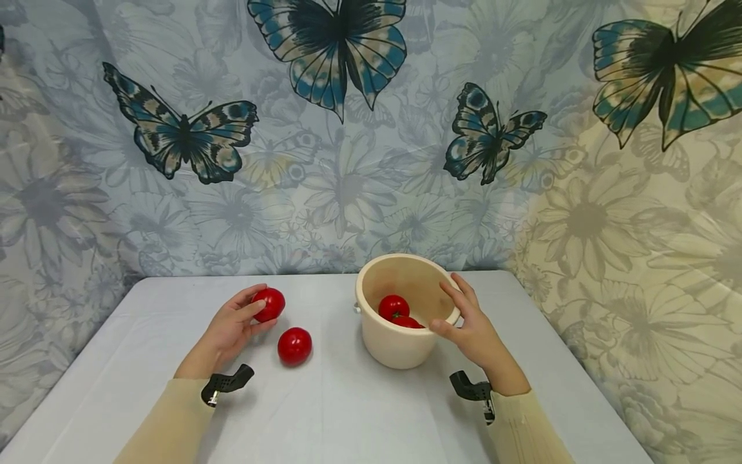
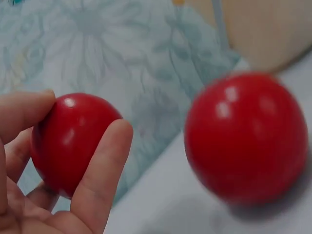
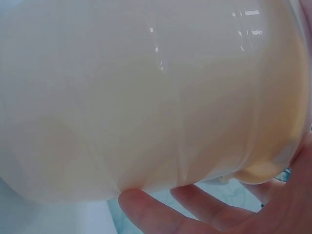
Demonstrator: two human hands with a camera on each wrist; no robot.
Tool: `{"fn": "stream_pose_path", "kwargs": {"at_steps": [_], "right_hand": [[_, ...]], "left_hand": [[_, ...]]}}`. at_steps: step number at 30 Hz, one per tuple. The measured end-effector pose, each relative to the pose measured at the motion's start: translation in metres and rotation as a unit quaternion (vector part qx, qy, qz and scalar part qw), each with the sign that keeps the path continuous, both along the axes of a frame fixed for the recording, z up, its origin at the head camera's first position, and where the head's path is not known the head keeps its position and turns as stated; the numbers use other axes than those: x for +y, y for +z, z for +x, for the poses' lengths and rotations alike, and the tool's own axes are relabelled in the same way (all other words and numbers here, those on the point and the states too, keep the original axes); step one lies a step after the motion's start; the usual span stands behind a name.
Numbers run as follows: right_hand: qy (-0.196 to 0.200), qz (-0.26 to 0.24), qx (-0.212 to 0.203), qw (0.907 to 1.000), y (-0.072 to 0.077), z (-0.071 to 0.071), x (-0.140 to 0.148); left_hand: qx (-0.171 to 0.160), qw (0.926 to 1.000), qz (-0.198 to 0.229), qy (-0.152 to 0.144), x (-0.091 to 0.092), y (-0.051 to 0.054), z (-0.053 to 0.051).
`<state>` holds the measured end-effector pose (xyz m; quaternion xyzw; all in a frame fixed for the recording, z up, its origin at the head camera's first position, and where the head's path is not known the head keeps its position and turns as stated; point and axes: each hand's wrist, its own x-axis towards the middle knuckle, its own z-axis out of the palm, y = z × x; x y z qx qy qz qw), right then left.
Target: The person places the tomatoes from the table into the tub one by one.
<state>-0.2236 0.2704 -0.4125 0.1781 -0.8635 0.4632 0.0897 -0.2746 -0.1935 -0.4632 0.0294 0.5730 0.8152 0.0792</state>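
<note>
On the left, my left hand point(image 1: 230, 325) holds a glossy red tomato point(image 1: 270, 305) between thumb and fingers; the left wrist view shows the thumb and fingers round this tomato point(image 2: 73, 141). A second tomato point(image 1: 294, 347) sits on the table just right of that hand, large in the left wrist view. My right hand point(image 1: 472, 327) grips the right side of a cream bucket point(image 1: 397, 348), its thumb at the rim. In the right wrist view, fingertips point(image 3: 139, 202) touch the bucket's outer wall point(image 3: 131, 107). Inside lie red tomatoes point(image 1: 393, 307), one showing a green stem.
A white-covered table point(image 1: 359, 412) carries everything. Behind it hangs a cloth point(image 1: 348, 193) printed with flowers and butterflies, which also runs along the right side. Black wrist mounts point(image 1: 228, 381) are strapped over both sleeves.
</note>
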Motion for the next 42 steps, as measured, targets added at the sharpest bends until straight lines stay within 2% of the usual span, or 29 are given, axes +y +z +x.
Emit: {"fn": "stream_pose_path", "kwargs": {"at_steps": [9,18,25,31,35,42], "right_hand": [[0.003,-0.003,0.002,1.0,-0.001,0.001,0.0],[0.0,-0.002,0.001,1.0,-0.002,0.003,0.001],[0.001,0.002,0.003,1.0,-0.001,0.002,0.002],[0.003,-0.002,0.002,1.0,0.001,0.002,0.0],[0.004,-0.004,0.0,1.0,0.002,0.003,-0.001],[0.001,0.004,0.0,1.0,0.002,0.001,0.0]], "left_hand": [[0.053,0.9985,0.007,0.008,0.039,0.053,0.013],[0.105,0.9944,-0.012,-0.004,0.076,0.09,0.021],[0.122,0.9922,-0.019,-0.016,0.104,0.111,0.023],[0.15,0.9873,-0.02,-0.047,0.132,0.127,0.021],[0.153,0.9857,-0.02,-0.067,0.148,0.13,0.017],[0.153,0.9844,-0.035,-0.08,0.169,0.127,0.009]]}}
